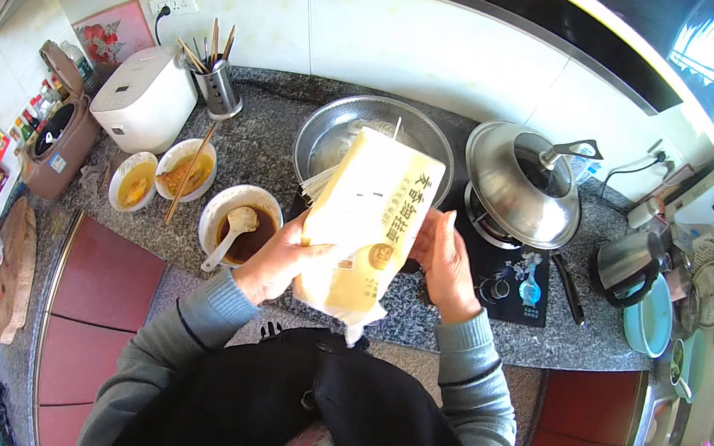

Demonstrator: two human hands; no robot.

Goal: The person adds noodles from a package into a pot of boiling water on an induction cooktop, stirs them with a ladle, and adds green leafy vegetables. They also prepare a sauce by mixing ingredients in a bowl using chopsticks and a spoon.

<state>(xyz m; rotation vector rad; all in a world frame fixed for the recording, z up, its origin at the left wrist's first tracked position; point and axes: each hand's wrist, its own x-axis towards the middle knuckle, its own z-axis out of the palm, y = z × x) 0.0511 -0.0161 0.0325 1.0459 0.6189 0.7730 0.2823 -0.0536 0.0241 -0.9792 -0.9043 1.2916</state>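
A yellow paper packet of dried noodles (360, 202) is tilted in front of me, bearing printed writing. My left hand (284, 253) grips its left side, thumb across the front. Pale noodle ends (319, 185) stick out by its upper left edge. My right hand (446, 263) is at the packet's right edge, thumb raised off the paper, some fingers hidden behind it. Beyond the packet, a wide steel pan (317, 124) on the cooktop has pale strands inside, partly covered from sight. Left of my left hand, a white bowl (209, 219) contains brown sauce and a white ladle (235, 231).
Two bowls with yellow liquid (135, 182) (198, 157) stand left, chopsticks (189, 174) across one. A lidded wok (522, 187) sits on the right burner, its handle (569, 290) pointing frontward. Farther right are a kettle (626, 264) and a blue basin (648, 321). A rice cooker (63, 138) stands left.
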